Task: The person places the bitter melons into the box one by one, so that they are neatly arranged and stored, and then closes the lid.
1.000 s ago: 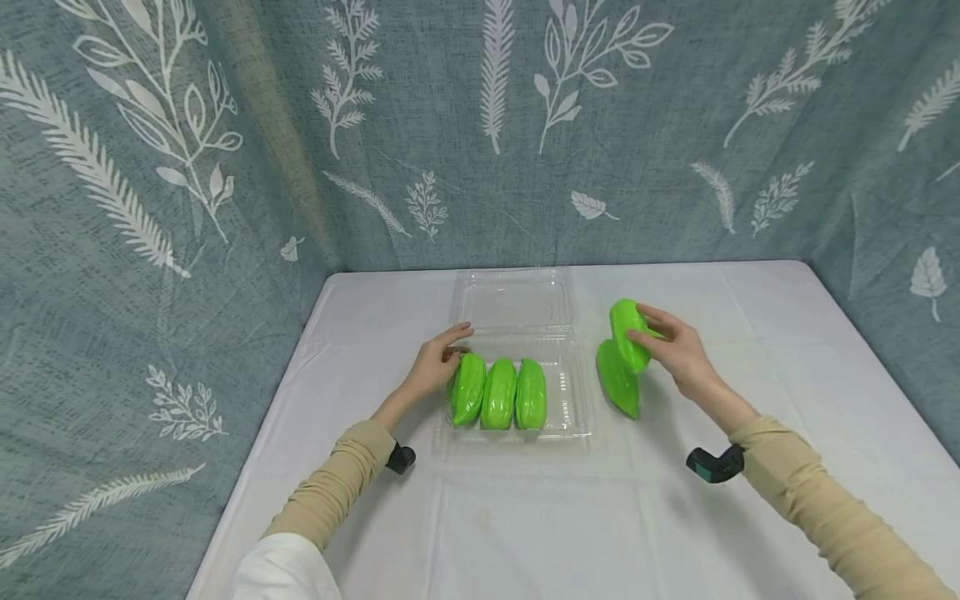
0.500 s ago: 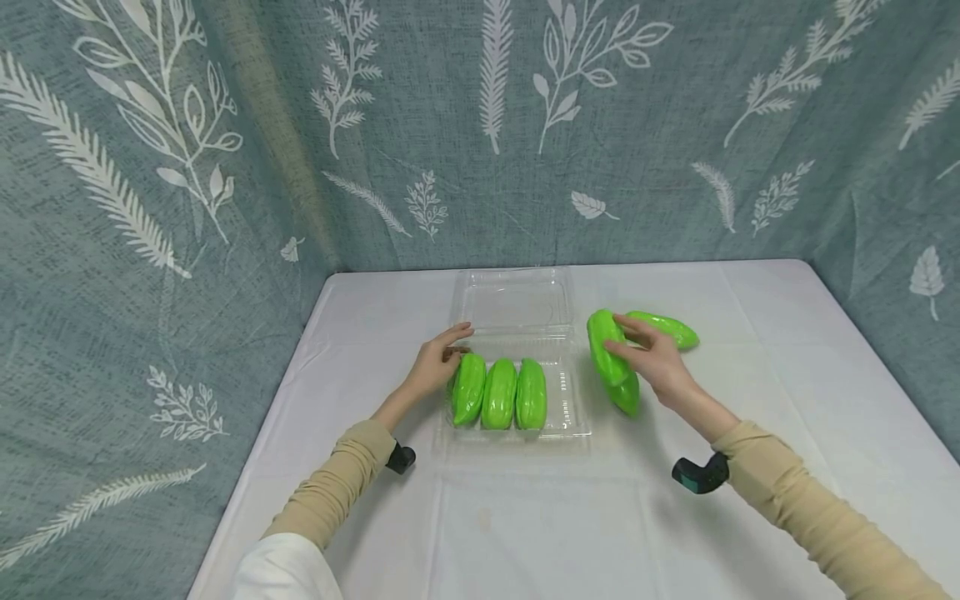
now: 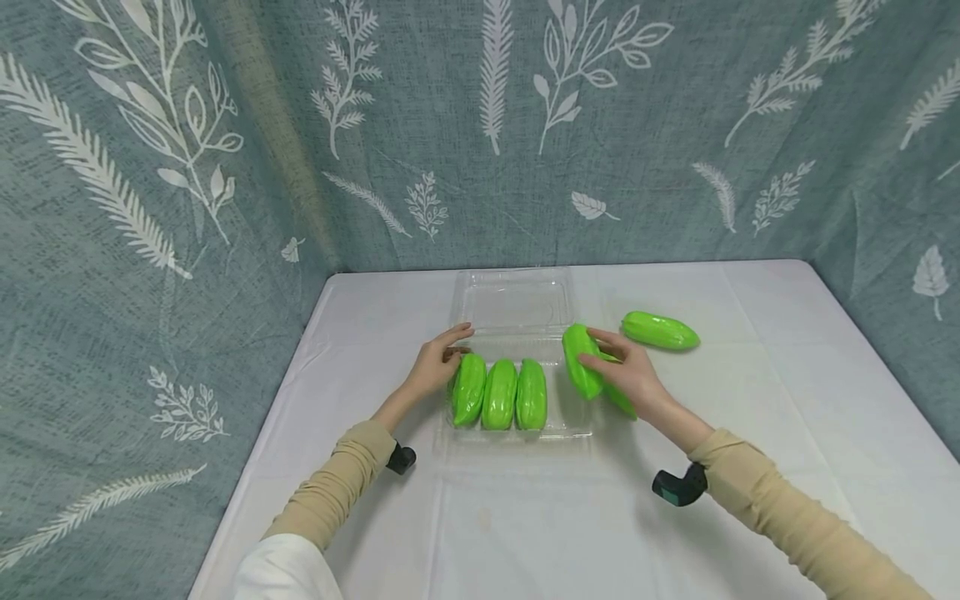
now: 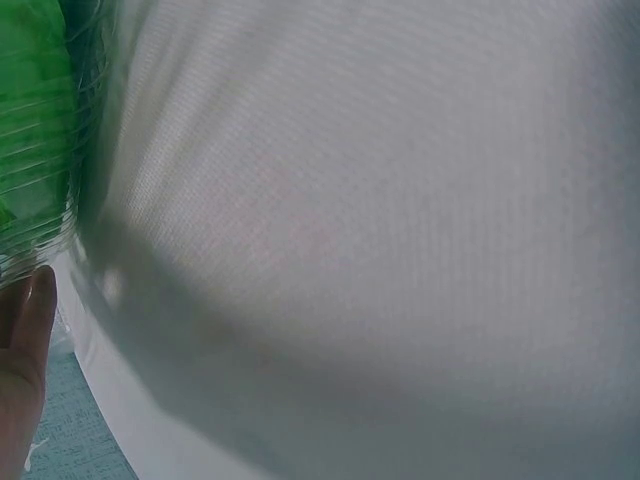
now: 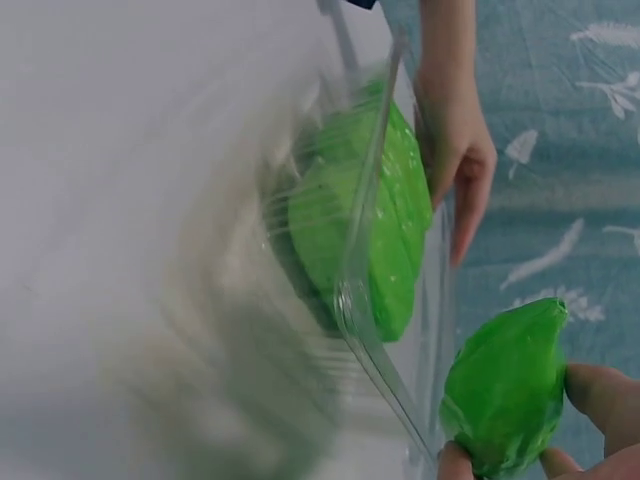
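Observation:
My right hand (image 3: 628, 368) holds a glossy, bright green, elongated fruit (image 3: 581, 362) between thumb and fingers, raised over the right side of a clear plastic clamshell container (image 3: 566, 417). In the right wrist view, this fruit (image 5: 508, 390) shows a pointed end beside the container's rim. Three similar green fruits (image 3: 499, 395) lie side by side in the container's left and middle part. My left hand (image 3: 433, 365) holds the container's back left corner, its thumb and fingers at the edge; in the left wrist view a fingertip (image 4: 40, 285) touches the ribbed wall.
The container's clear lid (image 3: 513, 300) lies folded back behind it. Another green fruit (image 3: 660, 331) lies on the white-covered table (image 3: 525, 533) at the back right; one more (image 3: 619, 400) is partly hidden by my right hand. A patterned curtain (image 3: 450, 125) hangs behind and on both sides.
My right hand has carried the fruit leftward from above the loose fruits to the container's right side. The fruit at the back right has come into full view. My left hand stays put.

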Available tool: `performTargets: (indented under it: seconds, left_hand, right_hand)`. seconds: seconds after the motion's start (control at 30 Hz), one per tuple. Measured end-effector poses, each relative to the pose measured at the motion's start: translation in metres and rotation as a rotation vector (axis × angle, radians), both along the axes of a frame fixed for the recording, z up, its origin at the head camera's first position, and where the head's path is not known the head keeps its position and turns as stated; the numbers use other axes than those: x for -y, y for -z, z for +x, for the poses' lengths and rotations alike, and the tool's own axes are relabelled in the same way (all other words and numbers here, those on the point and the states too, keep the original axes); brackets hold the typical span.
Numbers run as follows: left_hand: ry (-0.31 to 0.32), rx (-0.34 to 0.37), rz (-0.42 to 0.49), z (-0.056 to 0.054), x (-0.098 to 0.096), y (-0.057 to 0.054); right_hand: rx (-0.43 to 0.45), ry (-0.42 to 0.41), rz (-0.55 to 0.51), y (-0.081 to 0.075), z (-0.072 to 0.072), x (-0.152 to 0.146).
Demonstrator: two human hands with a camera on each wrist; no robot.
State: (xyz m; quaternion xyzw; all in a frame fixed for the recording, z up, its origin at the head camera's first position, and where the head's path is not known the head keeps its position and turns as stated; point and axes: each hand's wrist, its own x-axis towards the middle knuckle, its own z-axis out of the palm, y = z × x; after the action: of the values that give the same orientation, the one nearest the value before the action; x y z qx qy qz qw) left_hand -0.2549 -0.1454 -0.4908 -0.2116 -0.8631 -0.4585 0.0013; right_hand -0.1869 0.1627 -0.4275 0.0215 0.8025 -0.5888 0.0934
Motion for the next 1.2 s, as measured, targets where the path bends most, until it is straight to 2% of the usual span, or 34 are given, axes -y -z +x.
performTargets:
  seconds: [0.2,0.73,1.2]
  left_hand:
    - [-0.002,0.003,-0.007,0.001,0.000,-0.001]
    - [-0.002,0.018,0.004,0.000,0.000,0.001]
    - [0.004,0.004,0.011,0.000,0.001,0.001]
  right_hand:
    - [-0.012,-0.002,0.000,0.004,0.001,0.008]
    - [-0.129,-0.036,0.117,0.015,0.008,0.025]
    - [-0.301,-0.046,0.276,0.019,0.017,0.037]
